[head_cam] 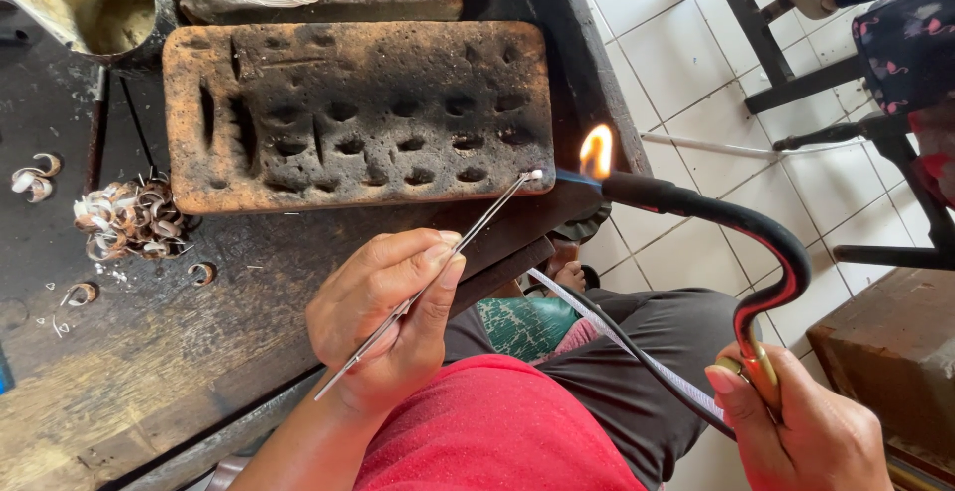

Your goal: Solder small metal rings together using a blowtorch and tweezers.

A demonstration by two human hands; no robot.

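Left fingers (pixel 438 267) pinching thin steel tweezers (pixel 438 282), right fingers (pixel 731 384) gripping curved black torch (pixel 756 227), pitted charred block (pixel 353 113)

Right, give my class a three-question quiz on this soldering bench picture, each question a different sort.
1. True or false: the torch is lit.
2. Which hand holds the tweezers? A left, B right.
3. Fill in: the tweezer tips hold a small piece at the corner of the charred ____.

Key
1. True; a flame burns at its nozzle.
2. A; the left hand holds them, the right hand the torch.
3. block.
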